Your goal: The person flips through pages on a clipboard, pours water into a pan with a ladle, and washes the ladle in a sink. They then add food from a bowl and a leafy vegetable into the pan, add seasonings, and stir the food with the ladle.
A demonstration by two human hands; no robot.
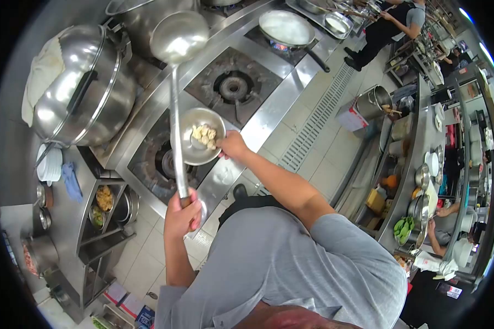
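1. Head view, hands: the left hand (182, 214) is closed round the lower end of a long-handled ladle (175, 118); the right hand (233, 145) grips the rim of a metal bowl (195, 155) on its right side.
2. Head view, bowl: it lies ahead of the torso (258, 257), over the edge of the near burner (166, 159), with pale chunks (204, 135) inside. Whether it touches the stove (266, 118) cannot be told.
3. Head view, ladle: its long axis runs away from the body, the handle crossing over the bowl's left edge, and its cup lies well beyond the bowl, near the stockpot (134, 24).
4. Head view, nearness: the right hand touches the bowl; the left hand is apart from it, closer to the torso. The ladle's cup is far from both hands.
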